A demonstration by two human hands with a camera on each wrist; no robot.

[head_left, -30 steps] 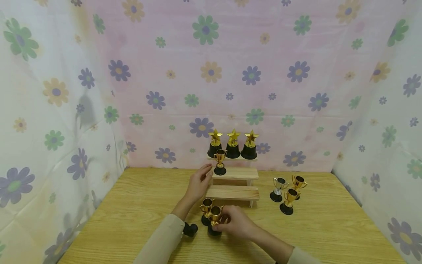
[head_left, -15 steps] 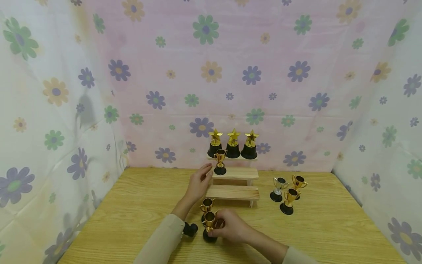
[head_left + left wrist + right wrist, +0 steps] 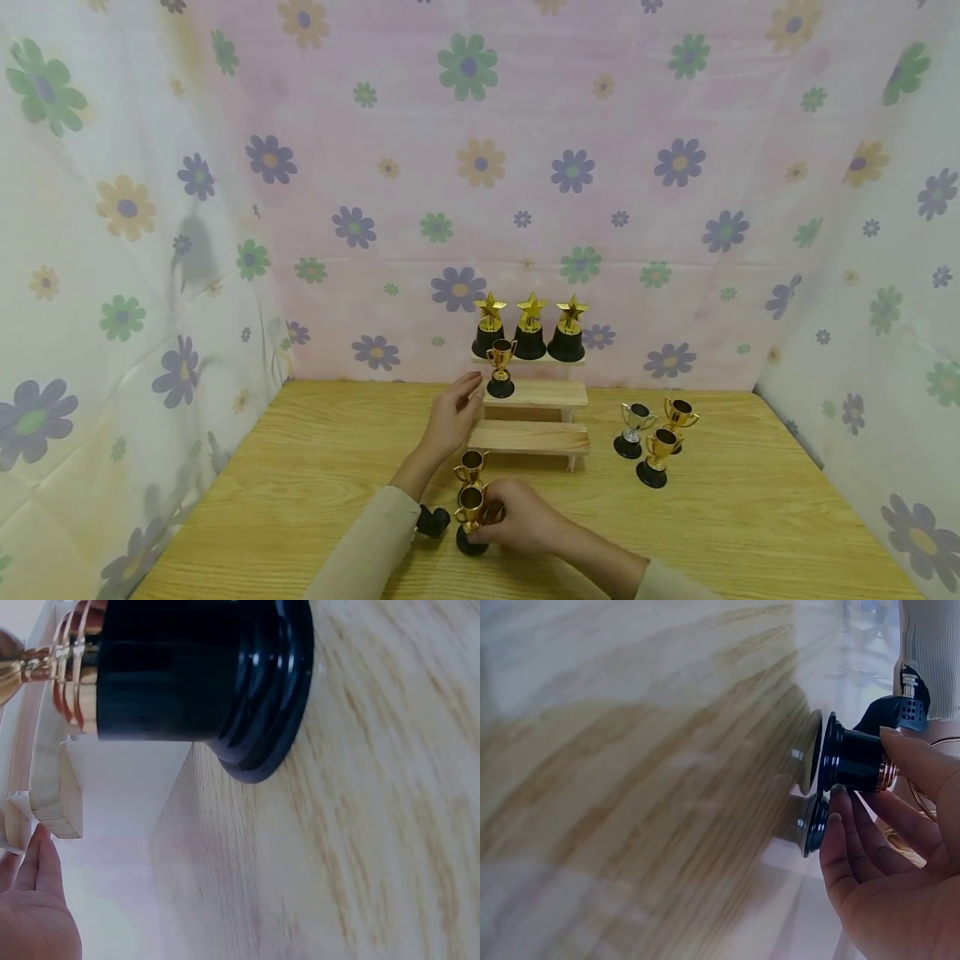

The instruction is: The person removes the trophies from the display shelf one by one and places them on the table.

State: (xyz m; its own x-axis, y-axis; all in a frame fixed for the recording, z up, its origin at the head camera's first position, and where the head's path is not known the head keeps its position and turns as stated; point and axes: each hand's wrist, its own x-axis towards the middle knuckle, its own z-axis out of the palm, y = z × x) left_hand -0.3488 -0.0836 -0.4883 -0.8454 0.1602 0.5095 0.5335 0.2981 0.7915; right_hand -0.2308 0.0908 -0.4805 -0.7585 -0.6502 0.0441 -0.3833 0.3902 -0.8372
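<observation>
My right hand (image 3: 525, 517) pinches a small gold trophy cup (image 3: 471, 502) by its lower part, low over the table. In the right wrist view, thumb and fingers hold it around the black base (image 3: 855, 761); whether the base touches the table I cannot tell. Just behind stands another gold trophy cup (image 3: 470, 467), partly hidden. My left hand (image 3: 450, 421) lies with extended fingers at the left side of a wooden stepped stand (image 3: 536, 437). On the middle step, near those fingertips, is a gold trophy cup (image 3: 501, 360). A black trophy base (image 3: 187, 675) fills the top of the left wrist view.
Three star trophies (image 3: 531, 321) stand in a row on the top step. Right of the stand are a silver trophy cup (image 3: 632, 427) and two gold trophy cups (image 3: 661, 450). Flowered cloth (image 3: 420, 167) encloses the wooden table (image 3: 345, 442) at the back and sides.
My right hand has drawn the gold trophy cup left and slightly toward me, to in front of the other gold cup. The left hand has stayed in place.
</observation>
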